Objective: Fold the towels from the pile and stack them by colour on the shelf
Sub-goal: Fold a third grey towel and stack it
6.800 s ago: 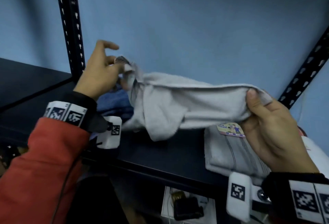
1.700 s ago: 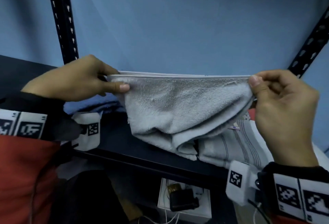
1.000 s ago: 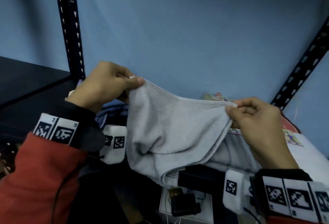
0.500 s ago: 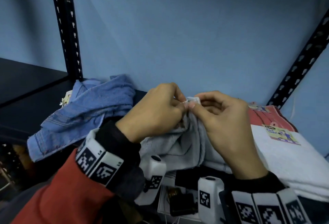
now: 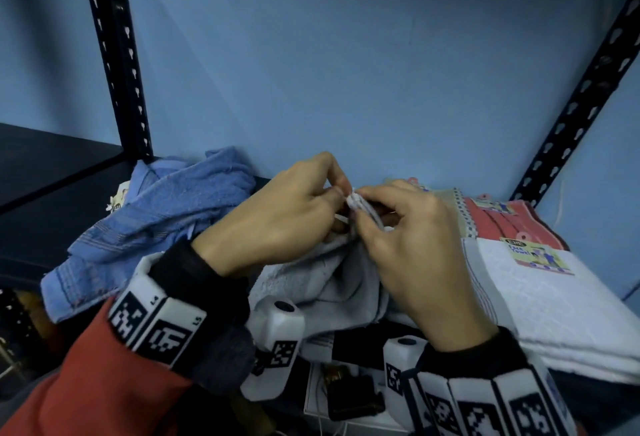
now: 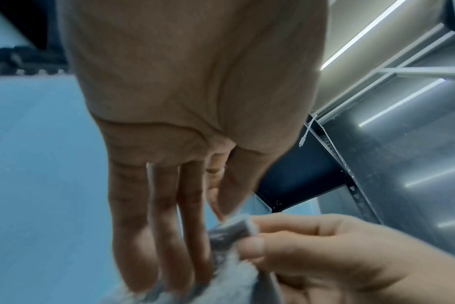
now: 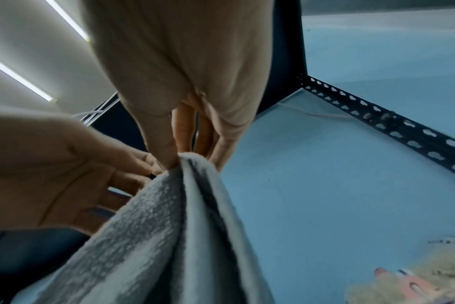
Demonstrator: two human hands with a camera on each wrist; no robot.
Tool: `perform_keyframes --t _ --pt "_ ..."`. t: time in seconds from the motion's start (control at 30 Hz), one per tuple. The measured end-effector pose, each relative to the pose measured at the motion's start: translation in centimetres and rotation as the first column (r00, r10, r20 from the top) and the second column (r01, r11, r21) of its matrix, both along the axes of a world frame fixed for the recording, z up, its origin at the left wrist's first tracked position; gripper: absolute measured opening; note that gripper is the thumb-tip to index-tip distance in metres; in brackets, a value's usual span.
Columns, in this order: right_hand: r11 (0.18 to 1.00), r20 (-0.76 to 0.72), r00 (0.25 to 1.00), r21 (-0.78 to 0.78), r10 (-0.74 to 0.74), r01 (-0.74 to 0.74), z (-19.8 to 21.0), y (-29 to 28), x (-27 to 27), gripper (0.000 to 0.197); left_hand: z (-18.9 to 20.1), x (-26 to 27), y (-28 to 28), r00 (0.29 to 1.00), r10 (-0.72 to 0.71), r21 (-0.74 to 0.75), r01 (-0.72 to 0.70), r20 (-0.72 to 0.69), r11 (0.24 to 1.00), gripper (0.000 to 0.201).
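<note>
Nearest, red sleeves end in wristbands (image 5: 157, 326) printed with black-and-white square codes. Past them the left hand (image 5: 273, 224) and right hand (image 5: 412, 252) meet fingertip to fingertip, each grip pinching the gathered corners of the grey towel (image 5: 332, 283), which hangs down over the front of the shelf (image 5: 52, 227). To the right lies a folded white towel (image 5: 540, 311) labelled "Face Towel", a red towel (image 5: 502, 224) behind it. At the left rear sits a crumpled blue towel (image 5: 166, 213).
</note>
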State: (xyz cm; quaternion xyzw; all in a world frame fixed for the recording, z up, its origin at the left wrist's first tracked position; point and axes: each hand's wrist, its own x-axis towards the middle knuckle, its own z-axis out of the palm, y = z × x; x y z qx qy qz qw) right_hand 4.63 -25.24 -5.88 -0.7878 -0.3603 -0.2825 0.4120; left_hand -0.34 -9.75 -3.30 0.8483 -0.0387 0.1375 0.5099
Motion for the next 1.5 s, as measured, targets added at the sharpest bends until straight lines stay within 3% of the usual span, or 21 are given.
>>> perform_keyframes --t 0.1,0.2,0.3,0.43,0.57,0.8,0.97,1.07,1.17,1.27,1.37,1.43,1.5 --pt "0.982 -0.146 0.979 0.145 0.144 -0.123 1.0 -0.7 -0.4 0.018 0.9 -0.6 0.8 0.995 -0.022 0.106 0.012 0.095 0.994 0.004" --pt "0.936 -0.204 0.935 0.263 0.290 -0.233 2.0 -1.0 -1.2 0.023 1.3 -1.1 2.0 0.974 -0.010 0.332 -0.067 0.226 0.941 0.027" --pt "0.897 -0.243 0.893 0.333 0.380 -0.291 2.6 -0.7 -1.9 0.017 1.7 -1.1 2.4 0.944 -0.046 0.323 -0.065 0.327 0.944 0.022" --pt "0.927 -0.140 0.948 0.290 0.285 -0.236 2.4 -0.2 -2.5 0.011 1.9 -1.0 2.4 0.928 -0.092 0.180 0.028 0.361 0.983 0.016" --pt "0.987 0.039 0.999 0.159 0.030 -0.036 2.0 0.7 -3.0 0.014 1.8 -1.1 2.4 0.921 -0.079 0.116 0.037 0.382 0.993 0.022" --pt "0.985 0.007 0.999 0.164 0.054 -0.054 2.1 1.5 -4.2 0.023 2.4 -1.7 2.5 0.909 -0.052 0.063 0.028 0.414 0.998 0.015" --pt "0.996 0.061 0.998 0.092 0.005 -0.010 1.9 1.9 -4.3 0.007 2.6 -1.8 2.7 0.888 -0.007 -0.001 0.009 0.460 1.000 0.015" --pt "0.999 0.028 0.999 -0.024 -0.026 0.026 0.9 2.1 -3.5 0.027 2.6 -1.8 2.8 0.862 0.052 -0.026 -0.045 0.505 0.999 0.013" --pt "0.966 -0.067 0.995 -0.255 -0.070 0.050 -0.8 2.5 -2.9 0.047 2.8 -1.6 3.8 0.808 0.164 -0.128 -0.110 0.566 0.986 0.009" --pt "0.900 -0.279 0.958 -0.430 -0.059 -0.070 -1.6 2.1 -2.1 0.041 3.0 -1.5 7.0 0.723 0.318 -0.156 -0.284 0.614 0.946 0.010" --pt "0.851 -0.383 0.924 -0.486 -0.002 -0.200 -0.7 0.6 -1.1 0.030 1.9 -1.7 12.0 0.608 0.505 -0.137 -0.547 0.612 0.826 0.016" --pt "0.852 -0.400 0.913 -0.449 0.077 -0.269 0.1 -0.5 -0.4 0.022 0.1 -1.6 14.8 0.623 0.614 -0.107 -0.655 0.484 0.748 0.012" --pt "0.886 -0.416 0.899 -0.353 0.138 -0.299 0.7 -1.5 0.2 0.016 -2.2 -1.1 16.7 0.682 0.685 0.016 -0.711 0.258 0.703 0.012"
